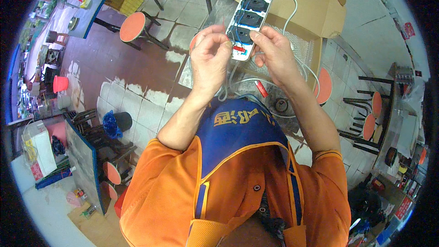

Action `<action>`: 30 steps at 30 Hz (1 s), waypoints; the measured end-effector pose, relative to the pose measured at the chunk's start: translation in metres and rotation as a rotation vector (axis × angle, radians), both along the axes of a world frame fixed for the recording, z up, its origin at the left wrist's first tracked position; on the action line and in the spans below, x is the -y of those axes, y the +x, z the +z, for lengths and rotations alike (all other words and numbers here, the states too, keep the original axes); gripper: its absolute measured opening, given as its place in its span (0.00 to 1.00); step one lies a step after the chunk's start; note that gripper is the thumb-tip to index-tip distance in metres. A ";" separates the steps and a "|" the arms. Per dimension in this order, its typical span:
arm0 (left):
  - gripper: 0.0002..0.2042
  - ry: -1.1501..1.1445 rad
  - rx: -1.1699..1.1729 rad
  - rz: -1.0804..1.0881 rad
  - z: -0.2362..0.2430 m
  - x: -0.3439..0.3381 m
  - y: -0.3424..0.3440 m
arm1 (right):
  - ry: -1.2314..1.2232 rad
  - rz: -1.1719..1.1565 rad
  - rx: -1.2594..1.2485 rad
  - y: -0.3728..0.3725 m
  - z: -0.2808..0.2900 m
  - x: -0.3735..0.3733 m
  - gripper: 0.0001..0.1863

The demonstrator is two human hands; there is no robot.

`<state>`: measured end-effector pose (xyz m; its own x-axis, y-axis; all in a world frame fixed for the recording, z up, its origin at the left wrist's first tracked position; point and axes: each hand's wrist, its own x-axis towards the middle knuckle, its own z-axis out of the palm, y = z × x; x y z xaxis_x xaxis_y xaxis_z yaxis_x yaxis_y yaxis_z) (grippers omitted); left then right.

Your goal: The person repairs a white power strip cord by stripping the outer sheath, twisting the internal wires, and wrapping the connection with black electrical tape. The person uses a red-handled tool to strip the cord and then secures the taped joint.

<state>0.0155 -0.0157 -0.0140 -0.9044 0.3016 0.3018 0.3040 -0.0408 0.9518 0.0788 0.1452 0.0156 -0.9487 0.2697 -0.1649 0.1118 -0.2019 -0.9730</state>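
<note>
An opened white power strip (252, 17) is tilted in front of me, its black sockets, thin blue wires and a red part near the lower end exposed. My right hand (278, 57) grips its lower right edge, the thumb on the inside. Beside the lower left edge, my left hand (209, 59) is closed in a pinch. What lies between those fingertips is too small to make out; a thin red wire rises just above them. A white cord (295, 7) runs from the strip's top and loops down past my right hand.
Behind the strip lies an open cardboard box (315, 0) with bubble wrap (299, 41) inside. A small red object (261, 88) and a dark ring-shaped roll (281, 105) rest near my apron. Red-topped stools (132, 26) stand to the left, others to the right (368, 126).
</note>
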 end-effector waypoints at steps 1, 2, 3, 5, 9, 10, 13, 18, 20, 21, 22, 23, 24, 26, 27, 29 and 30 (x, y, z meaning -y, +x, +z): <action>0.03 -0.010 -0.003 0.006 -0.001 0.000 0.000 | -0.012 -0.001 -0.002 0.000 -0.001 0.000 0.10; 0.03 -0.020 -0.006 0.013 -0.002 -0.001 0.001 | -0.024 -0.002 -0.004 0.001 -0.002 0.000 0.10; 0.03 -0.020 -0.001 0.006 -0.002 -0.001 0.001 | -0.036 -0.002 -0.008 0.000 -0.003 0.000 0.10; 0.03 -0.021 0.010 -0.008 -0.001 0.000 0.003 | -0.028 0.004 0.011 -0.001 -0.007 -0.001 0.10; 0.03 0.013 0.073 -0.085 0.013 0.003 0.012 | -0.056 0.041 -0.008 0.002 -0.007 -0.011 0.12; 0.04 0.076 0.145 -0.137 0.018 0.006 0.015 | -0.070 0.040 -0.026 0.001 -0.008 -0.013 0.13; 0.11 0.168 0.229 -0.196 0.024 0.009 0.018 | -0.139 0.052 -0.070 0.001 -0.008 -0.015 0.15; 0.19 0.345 0.701 -0.443 0.029 0.012 0.010 | -0.298 0.133 -0.123 0.002 -0.013 -0.021 0.20; 0.18 0.408 0.833 -0.610 0.029 0.012 0.005 | -0.353 0.052 -0.069 0.001 -0.004 -0.012 0.20; 0.17 0.399 0.821 -0.625 0.029 0.012 0.004 | -0.380 0.011 -0.039 0.002 0.001 -0.007 0.20; 0.17 0.391 0.808 -0.640 0.030 0.012 0.004 | -0.383 0.035 -0.033 0.002 0.001 -0.008 0.20; 0.16 0.382 0.794 -0.654 0.031 0.012 0.003 | -0.385 0.060 -0.027 0.001 0.000 -0.010 0.21; 0.16 0.377 0.786 -0.625 0.030 0.011 0.002 | -0.387 0.083 -0.018 0.000 -0.002 -0.014 0.21; 0.15 0.367 0.764 -0.567 0.029 0.008 0.000 | -0.198 0.135 0.020 -0.008 -0.022 -0.034 0.20; 0.13 0.386 0.770 -0.530 0.029 0.007 0.000 | -0.106 0.164 0.037 -0.012 -0.024 -0.036 0.19; 0.11 0.423 0.778 -0.456 0.028 0.005 -0.002 | 0.086 -0.001 0.071 -0.009 -0.024 -0.033 0.19; 0.11 0.451 0.782 -0.466 0.025 0.007 -0.004 | 0.166 -0.039 0.100 -0.006 -0.017 -0.030 0.19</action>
